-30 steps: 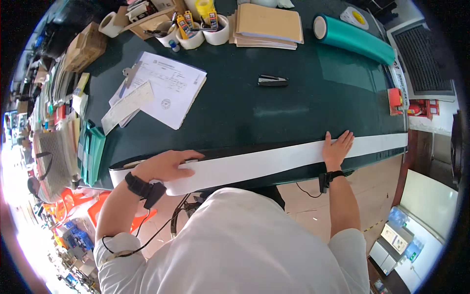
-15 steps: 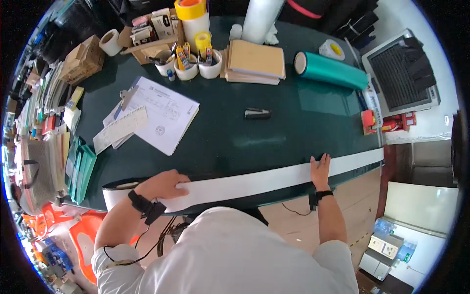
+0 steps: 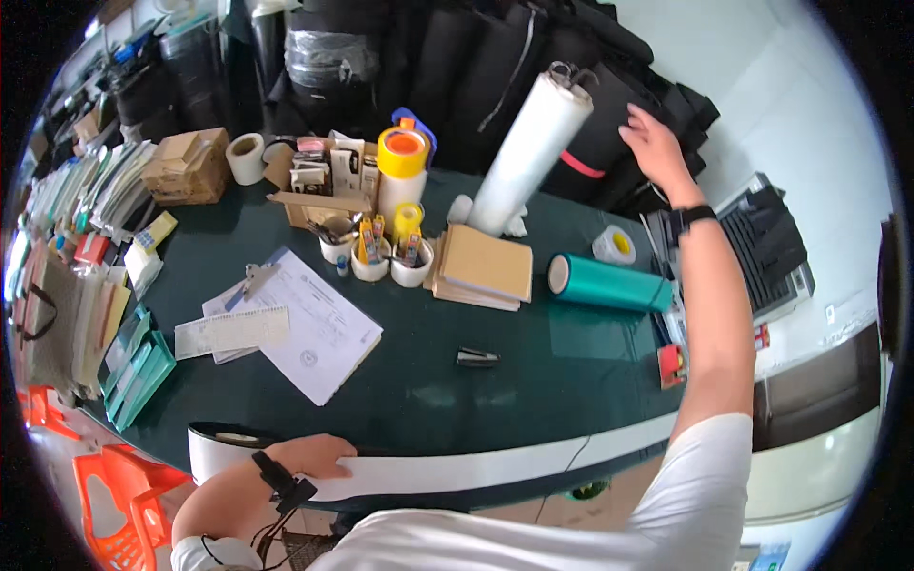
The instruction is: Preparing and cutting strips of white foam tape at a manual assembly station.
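A long white strip (image 3: 476,473) runs along the table's front edge, its left end curving into a coil (image 3: 206,457). Beside that coil, my left hand (image 3: 316,456) is closed over the strip, fingers together and thumb at its edge. My right arm stretches forward and up on the right. At its end my right hand (image 3: 659,157) is raised with fingers apart and nothing in it, in front of dark rolled material (image 3: 609,105). Nearby stands a tall, tilted white film roll (image 3: 533,152) with metal handles at its top.
A green film roll (image 3: 609,284), a tape roll (image 3: 614,246) and a red tape dispenser (image 3: 670,365) lie at the right. Brown envelopes (image 3: 486,266), a black stapler (image 3: 477,358) and a clipboard with papers (image 3: 319,324) are on the table (image 3: 419,400). An orange chair (image 3: 124,504) stands lower left.
My right hand has left the strip and risen forward toward the dark rolls. My left hand stays on the strip near the coil. The view has tilted up, showing more of the background.
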### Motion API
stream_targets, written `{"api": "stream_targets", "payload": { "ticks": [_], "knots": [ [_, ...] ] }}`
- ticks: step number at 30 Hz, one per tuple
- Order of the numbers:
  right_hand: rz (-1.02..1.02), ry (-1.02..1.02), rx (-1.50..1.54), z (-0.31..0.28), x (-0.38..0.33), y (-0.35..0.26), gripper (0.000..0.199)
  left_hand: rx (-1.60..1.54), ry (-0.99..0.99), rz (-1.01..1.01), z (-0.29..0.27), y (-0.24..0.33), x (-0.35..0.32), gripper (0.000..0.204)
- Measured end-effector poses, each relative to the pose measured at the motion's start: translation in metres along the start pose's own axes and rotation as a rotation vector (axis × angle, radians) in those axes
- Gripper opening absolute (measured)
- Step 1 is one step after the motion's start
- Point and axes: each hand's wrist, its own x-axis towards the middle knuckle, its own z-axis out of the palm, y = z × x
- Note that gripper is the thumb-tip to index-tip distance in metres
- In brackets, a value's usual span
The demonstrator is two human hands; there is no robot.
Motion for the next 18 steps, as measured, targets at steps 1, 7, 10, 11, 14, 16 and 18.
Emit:
{"api": "stream_targets", "payload": {
  "ticks": [1, 7, 10, 11, 14, 16, 18],
  "knots": [
    [-0.027, -0.002, 0.007, 0.009, 0.025, -0.002, 0.051, -0.002, -0.037, -0.017, -0.002, 0.003, 0.000, 0.046],
    [-0.067, 0.051, -0.063, 0.055, 0.119, 0.005, 0.048, -0.023, -0.127, -0.082, -0.006, 0.009, 0.002, 0.047],
    [-0.086, 0.005, -0.117, 0.075, 0.142, -0.006, 0.042, -0.066, -0.126, -0.091, -0.008, 0.006, -0.004, 0.048],
    [-0.066, -0.002, -0.113, 0.074, 0.143, -0.006, 0.038, -0.061, -0.131, -0.106, -0.010, 0.009, -0.005, 0.048],
    [-0.027, 0.026, -0.119, 0.071, 0.151, -0.002, 0.033, -0.096, -0.095, -0.122, -0.006, 0.009, -0.002, 0.045],
    [0.042, 0.105, -0.127, 0.065, 0.153, -0.001, 0.031, -0.104, -0.084, -0.121, -0.010, 0.008, 0.002, 0.043],
    [0.101, 0.130, -0.004, 0.046, 0.156, -0.018, 0.033, -0.090, -0.122, -0.139, -0.015, 0.010, 0.003, 0.048]
  ]
}}
